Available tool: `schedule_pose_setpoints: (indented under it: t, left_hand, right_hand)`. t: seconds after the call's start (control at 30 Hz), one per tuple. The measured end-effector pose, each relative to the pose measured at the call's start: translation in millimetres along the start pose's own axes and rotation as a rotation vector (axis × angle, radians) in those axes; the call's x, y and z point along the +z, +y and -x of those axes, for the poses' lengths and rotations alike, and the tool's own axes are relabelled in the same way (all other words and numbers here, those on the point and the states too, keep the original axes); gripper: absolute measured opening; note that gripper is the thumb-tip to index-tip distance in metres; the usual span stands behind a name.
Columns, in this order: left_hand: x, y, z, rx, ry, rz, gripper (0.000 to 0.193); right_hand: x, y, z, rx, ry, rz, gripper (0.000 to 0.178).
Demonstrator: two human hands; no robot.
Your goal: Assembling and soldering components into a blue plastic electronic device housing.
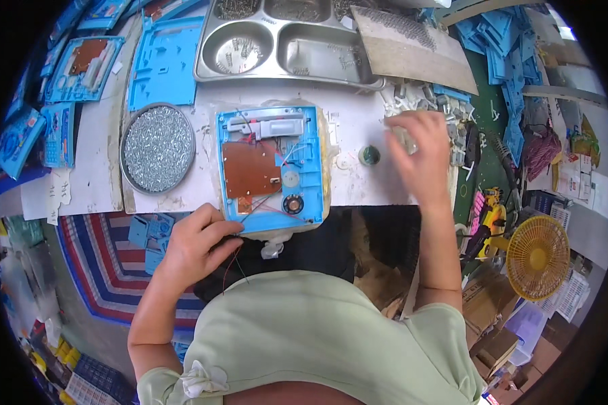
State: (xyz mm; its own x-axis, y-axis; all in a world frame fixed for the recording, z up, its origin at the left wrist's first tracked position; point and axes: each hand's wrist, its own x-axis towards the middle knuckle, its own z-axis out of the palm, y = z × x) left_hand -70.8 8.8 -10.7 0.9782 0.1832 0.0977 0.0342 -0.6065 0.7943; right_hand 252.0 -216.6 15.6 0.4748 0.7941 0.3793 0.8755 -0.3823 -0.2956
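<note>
A blue plastic housing [305,172] lies face-up at the table's front edge on a wrapped pad. Inside it are a brown circuit board [251,169], a small round speaker [292,204], a grey-white compartment and loose wires. At its lower left corner my left hand [194,244] is closed, with thin red and dark wires [234,262] trailing from the fingertips. My right hand [422,152] is over the right side of the table, beside a pile of small grey and white parts [429,101]. Its fingers are curved and blurred; a pale piece shows by them, and whether they grip it is unclear.
Left of the housing stands a round bowl of small metal screws [158,148]. Behind is a steel compartment tray [277,75] with springs, partly under a board [419,50]. A small green round container [369,155] sits rightward. Blue housings pile up left; a yellow fan [538,258] stands right.
</note>
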Motion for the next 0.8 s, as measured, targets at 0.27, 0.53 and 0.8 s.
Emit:
schedule_pose_setpoints:
  t: [0.27,0.53,0.8]
  left_hand:
    - [-80,18,-130,0.108,-0.136,-0.047,0.015]
    - [35,-35,-323,0.485,-0.199,-0.601,0.012]
    - [-10,12,-269,0.429,0.171,-0.561,0.012]
  right_hand:
    - [4,36,-6,0.212,-0.078,0.213,0.018]
    - [-17,16,10,0.505,0.069,-0.395,0.025]
    - [-36,-14,30,0.47,0.175,-0.662,0.029]
